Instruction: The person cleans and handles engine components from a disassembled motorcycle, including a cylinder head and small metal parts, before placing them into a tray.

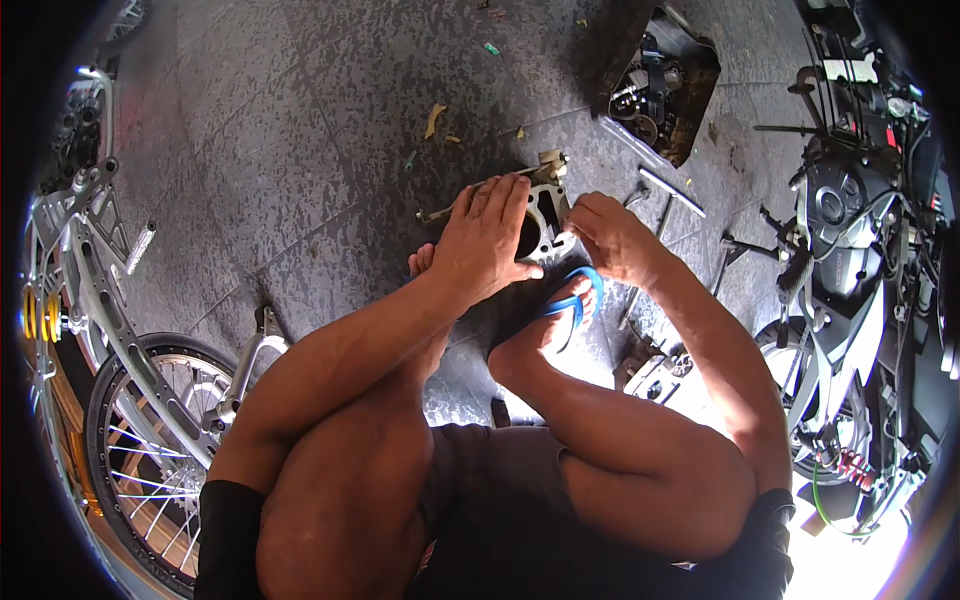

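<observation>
Fingers (pixel 505 203) of the left hand (pixel 478 240) lay flat over the left side of the block (pixel 543 226), thumb apart; those of the right hand (pixel 610 238) bent at its right edge, their grip I could not tell. Its visible face ran longest front to back, nearer the left.

Near the centre of the frame, the left hand (pixel 488 238) lies with fingers stretched over the left side of a pale metal casting (pixel 546 214), thumb at its lower edge; the right hand (pixel 612 240) bends its fingers at the right edge, tips hidden. A blue flip-flop (pixel 598 292) shows just below. A dark tray (pixel 703 95) of metal parts sits upper right, a motorcycle (pixel 842 215) far right, a spoked wheel (pixel 103 430) lower left.
</observation>
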Motion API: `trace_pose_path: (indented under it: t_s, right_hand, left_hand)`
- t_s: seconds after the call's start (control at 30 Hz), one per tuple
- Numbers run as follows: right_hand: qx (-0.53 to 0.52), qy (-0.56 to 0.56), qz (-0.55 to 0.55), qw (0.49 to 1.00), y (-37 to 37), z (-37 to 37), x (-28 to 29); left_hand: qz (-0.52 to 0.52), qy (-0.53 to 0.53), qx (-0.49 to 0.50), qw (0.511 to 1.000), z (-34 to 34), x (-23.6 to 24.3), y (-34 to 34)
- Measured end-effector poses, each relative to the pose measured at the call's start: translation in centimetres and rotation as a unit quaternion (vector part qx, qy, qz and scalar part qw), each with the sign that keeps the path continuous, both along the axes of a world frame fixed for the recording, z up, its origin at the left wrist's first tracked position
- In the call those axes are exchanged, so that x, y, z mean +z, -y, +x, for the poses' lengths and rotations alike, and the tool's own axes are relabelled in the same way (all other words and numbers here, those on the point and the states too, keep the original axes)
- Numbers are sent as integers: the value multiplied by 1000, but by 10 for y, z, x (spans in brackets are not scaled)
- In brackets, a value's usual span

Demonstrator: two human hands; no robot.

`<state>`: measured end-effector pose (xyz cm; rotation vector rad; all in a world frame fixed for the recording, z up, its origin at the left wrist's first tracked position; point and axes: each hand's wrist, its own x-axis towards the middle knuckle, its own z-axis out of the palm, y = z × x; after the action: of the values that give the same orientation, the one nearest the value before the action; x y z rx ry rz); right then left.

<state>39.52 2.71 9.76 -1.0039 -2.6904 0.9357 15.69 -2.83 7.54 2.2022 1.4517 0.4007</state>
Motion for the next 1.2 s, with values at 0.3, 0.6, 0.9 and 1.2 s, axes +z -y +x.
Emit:
trace_pose_path:
  t_s: [0.3, 0.6, 0.9, 1.2]
  right_hand:
    - [-23, -26, -13, 999, 1, 0, 1]
    - [-48, -30, -37, 998, 6, 2, 4]
    - [-52, -35, -39, 997, 6, 7, -2]
    - [-55, -28, -32, 998, 12, 16, -2]
  left_hand:
    - [-2, 4, 2, 1000, -1, -2, 0]
    - [2, 4, 1, 1000, 1, -1, 0]
    - [5, 13, -7, 1000, 2, -2, 0]
    - [5, 13, -8, 1000, 4, -2, -1]
